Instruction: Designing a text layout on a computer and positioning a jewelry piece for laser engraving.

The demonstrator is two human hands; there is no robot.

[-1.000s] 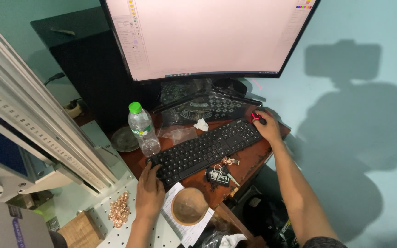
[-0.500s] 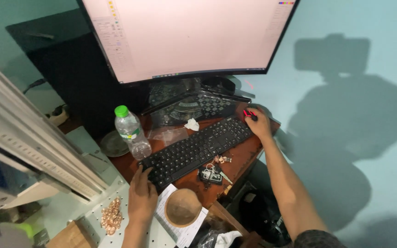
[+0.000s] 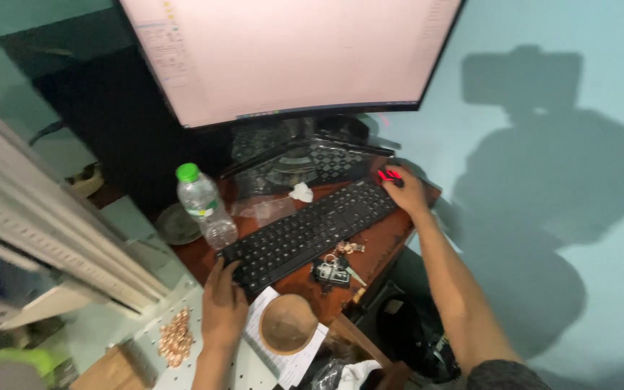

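Note:
My left hand [image 3: 223, 307] rests on the near left corner of a black keyboard [image 3: 309, 231], fingers touching the keys. My right hand [image 3: 404, 193] lies over a computer mouse with red lights [image 3: 388, 175] at the far right end of the keyboard. A large curved monitor [image 3: 290, 54] with a bright screen stands behind the keyboard on a small brown desk [image 3: 380, 242].
A clear plastic bottle with a green cap [image 3: 204, 206] stands left of the keyboard. A bunch of keys [image 3: 335, 269], a wooden bowl [image 3: 287, 323] on paper and a pile of small copper pieces [image 3: 173, 338] lie near me. A pale machine frame [image 3: 45, 231] fills the left.
The view has shifted a little, so the desk sits lower and more to the left. Both hands stay on the keyboard corner and the mouse.

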